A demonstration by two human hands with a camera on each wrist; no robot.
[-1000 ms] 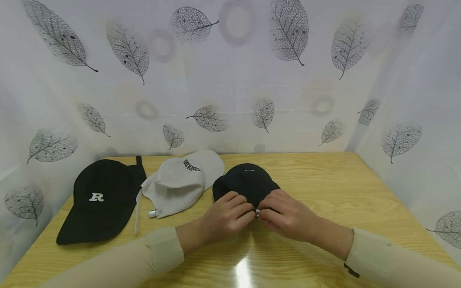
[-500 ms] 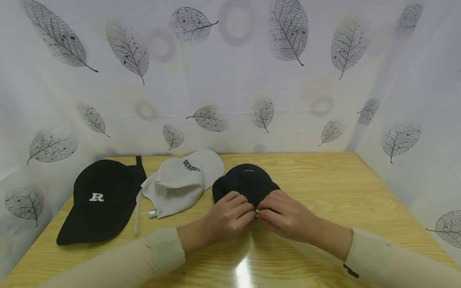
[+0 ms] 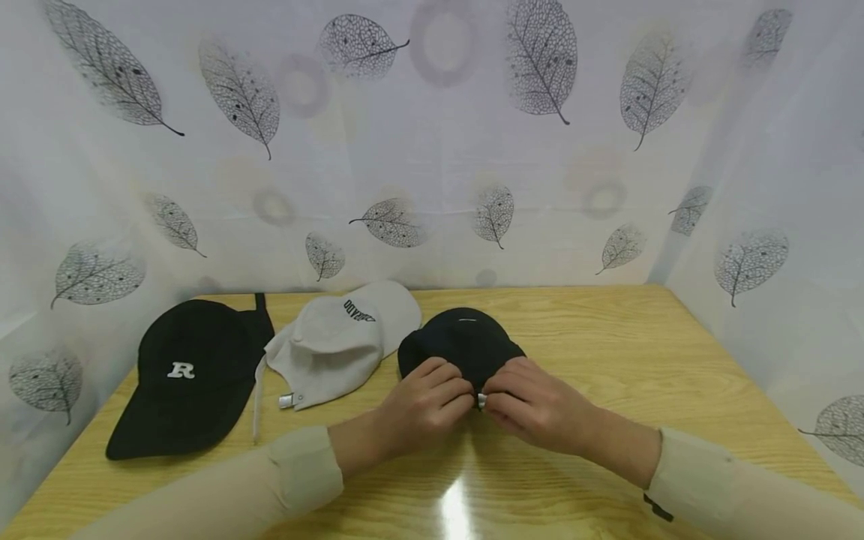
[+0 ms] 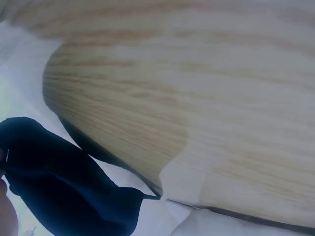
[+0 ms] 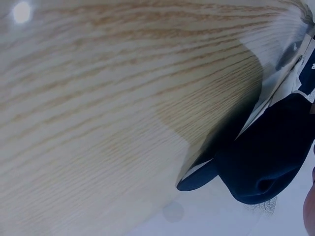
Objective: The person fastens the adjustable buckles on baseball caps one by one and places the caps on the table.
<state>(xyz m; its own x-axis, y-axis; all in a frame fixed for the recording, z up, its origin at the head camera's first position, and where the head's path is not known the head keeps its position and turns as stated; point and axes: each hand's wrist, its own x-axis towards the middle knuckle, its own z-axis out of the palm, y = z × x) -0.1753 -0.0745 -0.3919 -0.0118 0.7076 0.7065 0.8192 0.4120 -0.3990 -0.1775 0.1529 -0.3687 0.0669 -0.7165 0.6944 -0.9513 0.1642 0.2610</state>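
A dark navy cap (image 3: 466, 341) sits at the middle of the table, its rounded crown upward. Low at its near side, my left hand (image 3: 428, 397) pinches the cap's strap with curled fingers. From the other side my right hand (image 3: 540, 401) grips the same strap by a small silver buckle (image 3: 481, 400), which shows between the fingertips. The strap itself is mostly hidden by the fingers. In the left wrist view the cap (image 4: 69, 177) fills the lower left, and in the right wrist view the cap (image 5: 270, 152) lies at the right, with fingertips (image 5: 310, 211) at the edge.
Left of the navy cap lies a pale grey cap (image 3: 337, 337) with dark lettering, its strap hanging loose and a metal buckle (image 3: 286, 400) at its edge. A black cap (image 3: 196, 375) with a white R lies farther left. A leaf-print curtain (image 3: 439, 150) borders the wooden table (image 3: 607, 337).
My left hand has shifted very slightly left, away from the buckle. The right hand and the caps stay practically in place.
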